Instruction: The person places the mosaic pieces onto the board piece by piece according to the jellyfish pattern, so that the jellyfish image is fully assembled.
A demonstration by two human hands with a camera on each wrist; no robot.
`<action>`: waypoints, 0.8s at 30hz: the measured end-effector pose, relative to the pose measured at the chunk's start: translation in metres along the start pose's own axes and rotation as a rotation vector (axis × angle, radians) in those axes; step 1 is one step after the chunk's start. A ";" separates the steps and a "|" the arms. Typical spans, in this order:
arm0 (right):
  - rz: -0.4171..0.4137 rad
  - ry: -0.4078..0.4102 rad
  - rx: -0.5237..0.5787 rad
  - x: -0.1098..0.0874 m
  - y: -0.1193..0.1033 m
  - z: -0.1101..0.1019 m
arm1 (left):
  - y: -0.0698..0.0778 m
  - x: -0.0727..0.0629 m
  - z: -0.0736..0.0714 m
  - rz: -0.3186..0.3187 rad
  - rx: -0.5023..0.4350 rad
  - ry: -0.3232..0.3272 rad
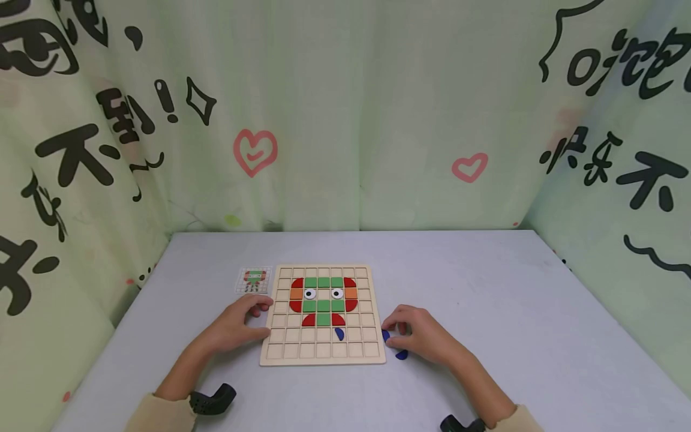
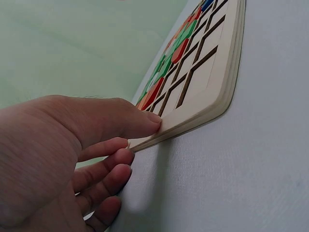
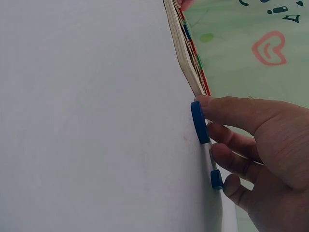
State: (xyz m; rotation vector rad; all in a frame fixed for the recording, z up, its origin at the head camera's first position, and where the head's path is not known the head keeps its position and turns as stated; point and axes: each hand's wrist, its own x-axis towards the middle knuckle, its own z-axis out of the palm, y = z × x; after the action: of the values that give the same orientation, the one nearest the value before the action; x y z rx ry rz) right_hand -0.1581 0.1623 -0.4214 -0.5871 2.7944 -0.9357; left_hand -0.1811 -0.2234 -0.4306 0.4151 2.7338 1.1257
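Note:
A wooden grid board [image 1: 323, 362] lies on the table, with red, green and orange pieces and two round eye pieces [image 1: 310, 294] set in its cells. A blue rounded piece [image 1: 339, 333] lies tilted among its lower cells. At the board's left edge, my left hand [image 1: 237, 324] rests its thumb [image 2: 145, 123] on the border, the other fingers loosely bent beside it. By the right edge, my right hand [image 1: 421, 336] pinches a second blue rounded piece [image 3: 199, 122] between thumb and fingers. Another blue piece [image 1: 402, 355] lies on the table under that hand, near the little finger [image 3: 234, 188].
A small picture card [image 1: 255, 279] showing a coloured figure on a grid lies at the board's upper left. Pale green curtains [image 1: 324, 120] with black lettering and pink hearts surround the white table [image 1: 459, 270] at the back and sides.

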 end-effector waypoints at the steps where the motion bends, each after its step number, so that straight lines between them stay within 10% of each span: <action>1: 0.001 0.005 -0.006 0.000 0.000 0.001 | 0.000 0.000 0.000 -0.004 0.000 0.000; 13: -0.061 0.054 -0.041 0.001 -0.004 -0.001 | 0.002 -0.001 0.000 -0.031 -0.006 -0.002; 24: -0.114 -0.063 0.044 0.017 -0.037 0.019 | 0.003 -0.001 0.000 -0.018 -0.012 -0.003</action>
State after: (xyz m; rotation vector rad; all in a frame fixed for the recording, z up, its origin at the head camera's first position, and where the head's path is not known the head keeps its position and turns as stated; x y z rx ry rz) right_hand -0.1571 0.1181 -0.4139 -0.7625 2.7019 -0.9787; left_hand -0.1800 -0.2220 -0.4287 0.3888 2.7216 1.1350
